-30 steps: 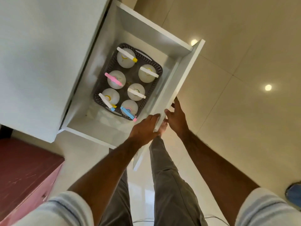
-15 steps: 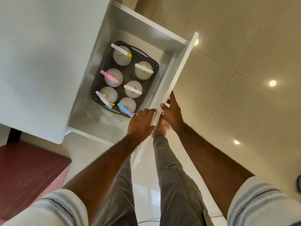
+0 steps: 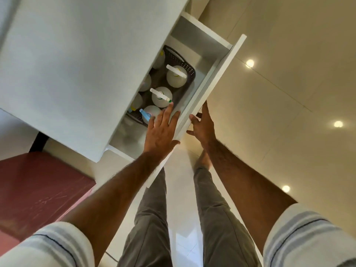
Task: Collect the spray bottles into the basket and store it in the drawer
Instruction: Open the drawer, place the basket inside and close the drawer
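Bottles (image 3: 176, 79) — perhaps six — one basket (image 3: 189, 69)

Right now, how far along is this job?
Done: the white spray bottles stand in the dark perforated plastic basket, which sits inside the white drawer. In hand: the left hand and right hand press open-fingered on the drawer front. Left: the drawer is only partly shut.

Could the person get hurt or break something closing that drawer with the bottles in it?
Maybe. Fingers of the left hand reach over the top edge of the white drawer front into the drawer, so they could get pinched against the white cabinet if it shuts. A hard shove might also tip the white spray bottles standing in the dark mesh basket.
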